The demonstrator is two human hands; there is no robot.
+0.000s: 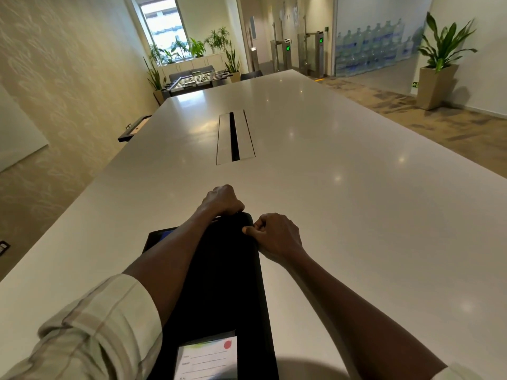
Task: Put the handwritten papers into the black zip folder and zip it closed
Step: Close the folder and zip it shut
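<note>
The black zip folder (225, 272) lies lengthwise on the white table (343, 187), its long side running away from me. A white label card (207, 357) sits in a clear pocket at its near end. My left hand (222, 200) grips the folder's far left corner, fingers closed over the edge. My right hand (274, 235) is clenched at the far right corner, thumb and fingers pinched against the folder's edge; the zip pull itself is hidden by the fingers. No handwritten papers show outside the folder.
A dark flat object with a blue patch (162, 237) lies under my left forearm, left of the folder. A cable slot (235, 137) is set into the table's middle. Potted plants (439, 67) and turnstile gates stand beyond the table.
</note>
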